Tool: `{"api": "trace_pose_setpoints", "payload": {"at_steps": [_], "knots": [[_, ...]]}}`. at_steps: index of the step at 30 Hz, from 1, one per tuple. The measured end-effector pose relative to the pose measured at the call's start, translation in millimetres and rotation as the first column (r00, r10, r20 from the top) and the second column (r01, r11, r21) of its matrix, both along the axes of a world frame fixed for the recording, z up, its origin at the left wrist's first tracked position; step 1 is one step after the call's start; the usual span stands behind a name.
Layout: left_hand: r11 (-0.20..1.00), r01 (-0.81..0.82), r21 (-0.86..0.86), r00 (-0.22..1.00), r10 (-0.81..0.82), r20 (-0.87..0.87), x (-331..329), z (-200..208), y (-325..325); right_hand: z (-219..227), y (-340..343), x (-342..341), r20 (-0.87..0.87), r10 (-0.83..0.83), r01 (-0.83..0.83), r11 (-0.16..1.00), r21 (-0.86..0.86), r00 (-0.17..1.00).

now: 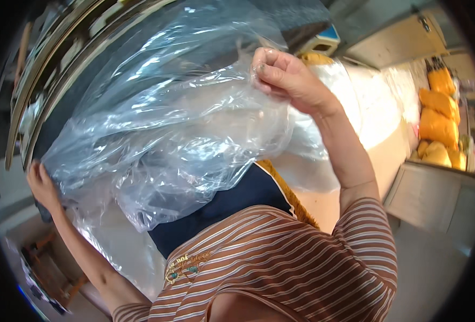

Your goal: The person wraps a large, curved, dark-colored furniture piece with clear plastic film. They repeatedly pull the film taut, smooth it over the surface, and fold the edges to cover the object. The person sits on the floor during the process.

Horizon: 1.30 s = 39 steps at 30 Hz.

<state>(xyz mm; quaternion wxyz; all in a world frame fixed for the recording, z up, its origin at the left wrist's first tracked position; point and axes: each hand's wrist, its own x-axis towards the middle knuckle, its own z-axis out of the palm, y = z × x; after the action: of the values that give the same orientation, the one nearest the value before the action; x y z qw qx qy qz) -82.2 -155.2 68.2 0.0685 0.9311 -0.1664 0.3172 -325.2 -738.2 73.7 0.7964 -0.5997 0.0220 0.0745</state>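
Spreading the plastic sheet [167,134] seems in hand: it stretches between the right hand [283,78], curled closed on one edge, and left hand [45,188], pinching another; moving it calls for steady tension

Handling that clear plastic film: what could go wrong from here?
1. The left hand and right hand hold the clear plastic film far apart; it looks thin, so a hard pull might stretch or tear it.
2. It is crumpled between them, so creases could set or layers cling.
3. Loose folds lie near the navy garment and might catch there.
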Motion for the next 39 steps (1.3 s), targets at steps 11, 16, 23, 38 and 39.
{"api": "trace_pose_setpoints", "payload": {"at_steps": [11, 16, 23, 38, 39], "knots": [[0.068, -0.089, -0.994, 0.453, -0.886, -0.101, -201.4, 17.5, -298.0, 9.7, 154.9, 18.4, 0.034, -0.159, 0.094, 0.725, 0.682, 0.987], [0.257, 0.211, -0.943, 0.484, -0.866, -0.128, -193.5, -5.1, -283.9, 10.8, 146.6, 7.5, 0.182, -0.121, 0.033, 0.905, 0.424, 0.976], [0.418, 0.427, -0.802, 0.71, -0.704, 0.011, -206.0, 14.7, -288.7, 13.3, 132.2, 8.2, 0.3, -0.133, 0.11, 0.99, 0.09, 0.945], [0.458, 0.528, -0.715, 0.676, -0.737, 0.026, -202.2, 14.7, -294.6, 29.9, 101.4, 26.8, 0.446, 0.136, 0.033, 0.936, -0.352, 0.885], [0.459, 0.524, -0.717, 0.666, -0.746, 0.008, -203.2, 17.1, -294.8, 33.6, 100.7, 28.4, 0.448, 0.133, 0.047, 0.928, -0.369, 0.884]]}}
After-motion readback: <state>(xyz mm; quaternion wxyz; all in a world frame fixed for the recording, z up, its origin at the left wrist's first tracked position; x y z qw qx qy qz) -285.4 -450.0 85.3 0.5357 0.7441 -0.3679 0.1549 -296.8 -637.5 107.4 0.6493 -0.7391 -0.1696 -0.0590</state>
